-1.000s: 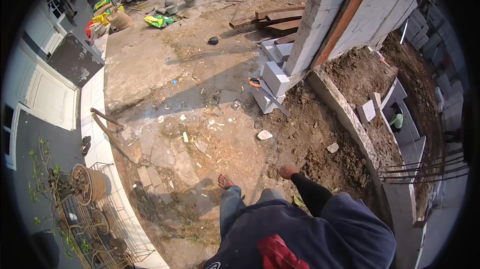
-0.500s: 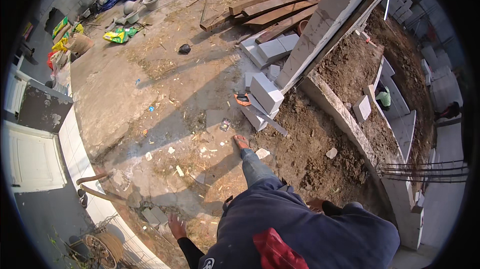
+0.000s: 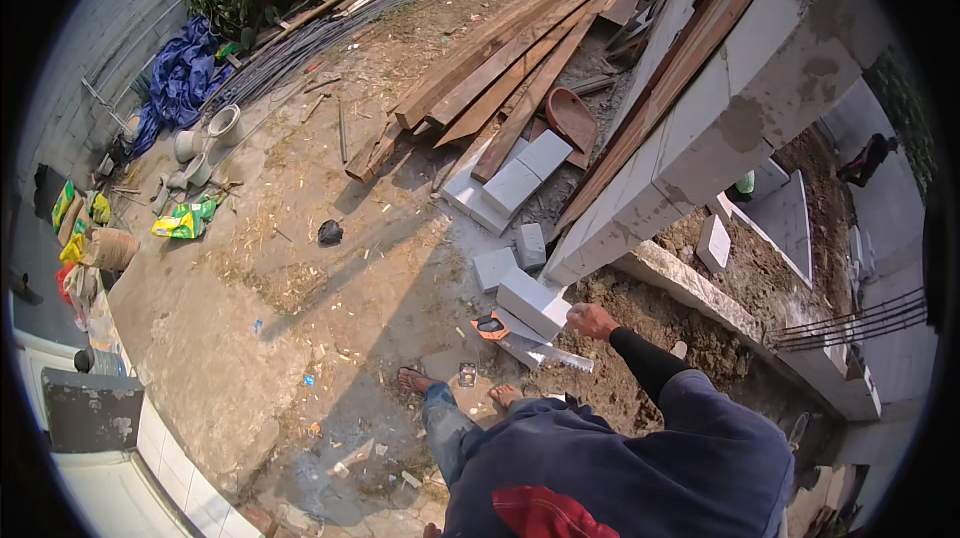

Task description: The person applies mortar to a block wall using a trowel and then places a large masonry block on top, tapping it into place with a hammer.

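My right hand (image 3: 590, 321), fingers bent, reaches to the near right end of a white block (image 3: 525, 298) stacked on others; I cannot tell whether it grips or only touches. A handsaw with an orange-black handle (image 3: 489, 327) and toothed blade lies tilted against those blocks. More white blocks (image 3: 520, 178) lie behind, beside wooden planks (image 3: 470, 68). My left hand (image 3: 432, 530) barely shows at the lower edge below my dark shirt, its fingers hidden. A small package (image 3: 467, 374) lies on the ground near my feet.
A block column (image 3: 680, 178) rises at right, above a trench with soil (image 3: 690, 238), protruding rebar (image 3: 850, 323) and a partly seen person (image 3: 745, 186). Left are buckets (image 3: 225, 126), sacks (image 3: 185, 220), a blue tarp (image 3: 175, 88) and tiled edging (image 3: 170, 468). Rods (image 3: 280, 53) lie along the back.
I have stepped forward toward the blocks, and the view has swung. My right arm now stretches out to the block. My left hand, spread at lower left half a second ago, has mostly left view.
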